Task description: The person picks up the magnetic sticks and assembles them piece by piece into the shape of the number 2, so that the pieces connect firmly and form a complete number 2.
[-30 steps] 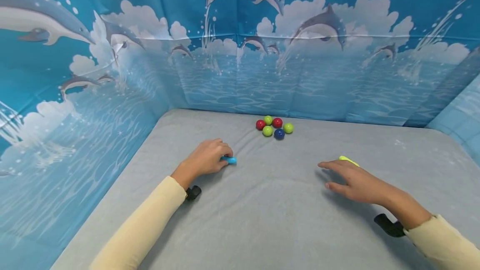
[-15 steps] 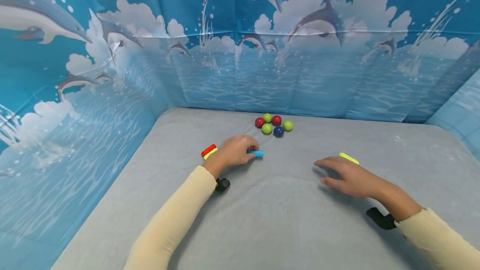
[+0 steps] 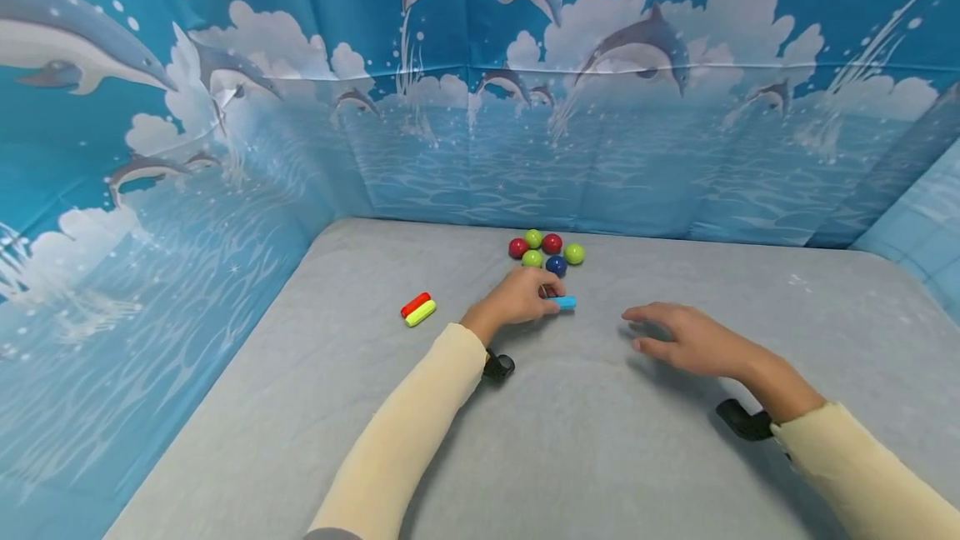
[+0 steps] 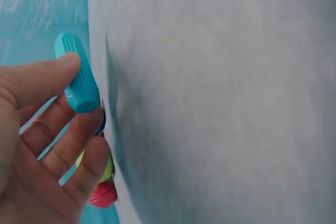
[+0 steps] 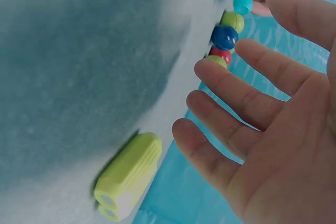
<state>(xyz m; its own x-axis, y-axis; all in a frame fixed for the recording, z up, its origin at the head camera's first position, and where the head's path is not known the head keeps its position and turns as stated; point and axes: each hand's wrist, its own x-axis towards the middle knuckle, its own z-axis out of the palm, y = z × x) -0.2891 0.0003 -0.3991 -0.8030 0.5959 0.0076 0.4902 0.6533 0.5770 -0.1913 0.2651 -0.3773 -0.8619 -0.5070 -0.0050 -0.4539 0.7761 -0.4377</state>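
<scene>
My left hand (image 3: 517, 297) pinches a short light-blue ribbed plastic stick (image 3: 566, 303) between thumb and fingers, just in front of the balls. In the left wrist view the thumb lies along the ribbed side of the stick (image 4: 79, 74), with the other fingers spread below it. My right hand (image 3: 693, 340) hovers over the cloth to the right, fingers extended and holding nothing. Below its fingers in the right wrist view lies a yellow-green ribbed piece (image 5: 128, 177), which the hand hides in the head view.
Several shiny balls cluster at the back, including a dark-blue ball (image 3: 557, 265) and a red ball (image 3: 518, 248). A red stick (image 3: 415, 304) and a yellow-green stick (image 3: 421, 313) lie side by side at left. A dolphin-print curtain (image 3: 420, 165) borders the grey cloth (image 3: 585, 440).
My left hand has carried the light-blue stick rightward, uncovering the red and yellow-green sticks. The right hand has shifted slightly left and away from me, covering the yellow-green piece in the head view.
</scene>
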